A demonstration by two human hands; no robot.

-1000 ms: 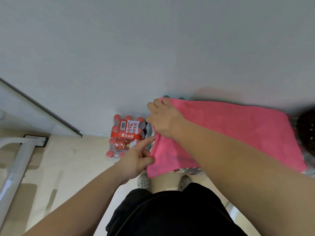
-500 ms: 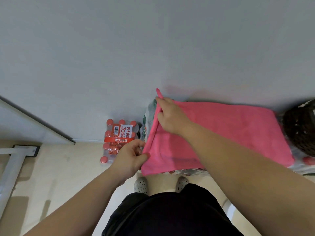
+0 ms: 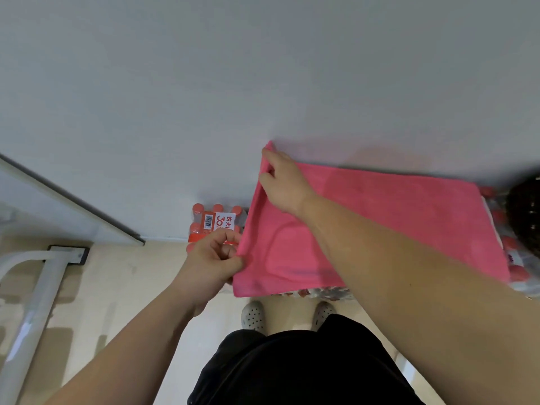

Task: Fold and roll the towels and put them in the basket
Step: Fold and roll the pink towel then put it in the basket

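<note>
At right edge, basket (image 3: 526, 217) half cut off

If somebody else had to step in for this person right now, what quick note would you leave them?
Left hand: grip pinched on the near left corner of the pink terry-cloth towel.
Right hand: grip pinched on the far left corner, lifted a little.
The towel lies spread across shrink-wrapped packs of red-capped water bottles; a dark woven basket sits at the right edge, its inside not visible.
Done: towel laid out flat, left edge picked up.
Left: fold it, roll it, place it in the basket. No other towels are in view.
</note>
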